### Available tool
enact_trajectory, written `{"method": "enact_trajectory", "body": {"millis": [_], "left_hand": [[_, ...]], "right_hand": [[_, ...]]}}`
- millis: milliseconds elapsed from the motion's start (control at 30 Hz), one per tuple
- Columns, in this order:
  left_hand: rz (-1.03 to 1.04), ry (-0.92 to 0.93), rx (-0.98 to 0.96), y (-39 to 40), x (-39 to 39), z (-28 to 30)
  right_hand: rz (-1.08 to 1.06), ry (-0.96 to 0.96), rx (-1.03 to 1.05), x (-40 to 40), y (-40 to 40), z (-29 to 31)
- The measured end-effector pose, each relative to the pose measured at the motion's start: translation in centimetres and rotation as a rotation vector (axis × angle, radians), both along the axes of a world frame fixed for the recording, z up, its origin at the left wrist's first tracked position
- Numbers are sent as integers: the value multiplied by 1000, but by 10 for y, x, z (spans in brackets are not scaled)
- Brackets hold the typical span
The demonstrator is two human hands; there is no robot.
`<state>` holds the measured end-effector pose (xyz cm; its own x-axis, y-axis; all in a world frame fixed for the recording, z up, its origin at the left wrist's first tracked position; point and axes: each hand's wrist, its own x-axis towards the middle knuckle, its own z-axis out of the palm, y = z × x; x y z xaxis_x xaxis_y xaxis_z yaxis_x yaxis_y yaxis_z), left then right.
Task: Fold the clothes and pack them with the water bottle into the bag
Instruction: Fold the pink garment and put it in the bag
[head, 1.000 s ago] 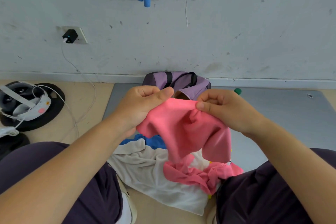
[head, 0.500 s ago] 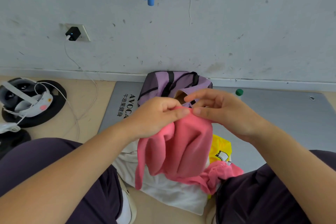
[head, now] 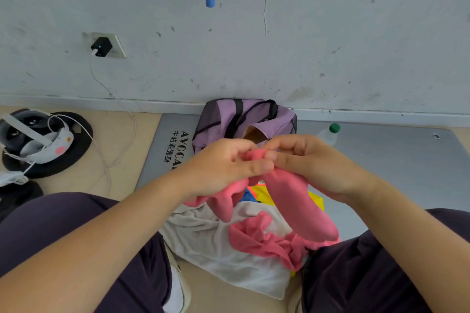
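Both hands, left hand [head: 223, 168] and right hand [head: 310, 162], pinch the soft pink cloth garment [head: 297, 201] together above the heaped clothes. Best to match its edges squarely before laying it flat; the purple fabric bag [head: 244, 119] waits beyond, the clear plastic water bottle [head: 329, 134] right of it.

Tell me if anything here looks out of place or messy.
Mostly the clothes pile: white, pink and yellow garments lie crumpled and unfolded on the floor between the knees. The bottle lies on the mat beside the bag, not yet packed. Nothing looks spilled or damaged.
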<state>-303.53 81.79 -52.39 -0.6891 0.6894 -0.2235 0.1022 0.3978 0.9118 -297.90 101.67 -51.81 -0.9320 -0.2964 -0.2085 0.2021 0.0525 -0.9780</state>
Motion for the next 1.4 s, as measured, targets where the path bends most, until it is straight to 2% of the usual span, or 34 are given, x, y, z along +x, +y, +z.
{"method": "enact_trajectory", "body": {"millis": [67,200,300,467,567,667,767,900,1100,1233,1400], "left_hand": [[128,55,-21,-2,-6,-1],[495,82,50,-11,-28,1],[606,76,90,-17,-37,-3],[423,87,47,-17,-32,-9],[305,62,81,-15,-26,-8],[325,-52,162,-11,-22,-7],[370,-205,222,-9,-21,-3],[263,-381,282,-10,-19,0],[248,-403,312,-9,-14,0],[278,-416,353,-10,-16,1],[242,-372,320,-10,-11,5]], "right_hand": [[-17,-19,35,-2,3,2],[-3,-36,252,-3,13,3],[-18,8,344,-4,13,1],[-145,63,247,-5,8,0],[-121,68,135,-4,3,0],[-43,65,20,-2,-3,2],[-40,59,5,-1,-6,0],[-84,63,-54,-2,-6,0],[-138,40,-112,-3,-5,-1],[-92,32,-176,-3,-4,1],[-156,119,11,-3,-5,6]]}}
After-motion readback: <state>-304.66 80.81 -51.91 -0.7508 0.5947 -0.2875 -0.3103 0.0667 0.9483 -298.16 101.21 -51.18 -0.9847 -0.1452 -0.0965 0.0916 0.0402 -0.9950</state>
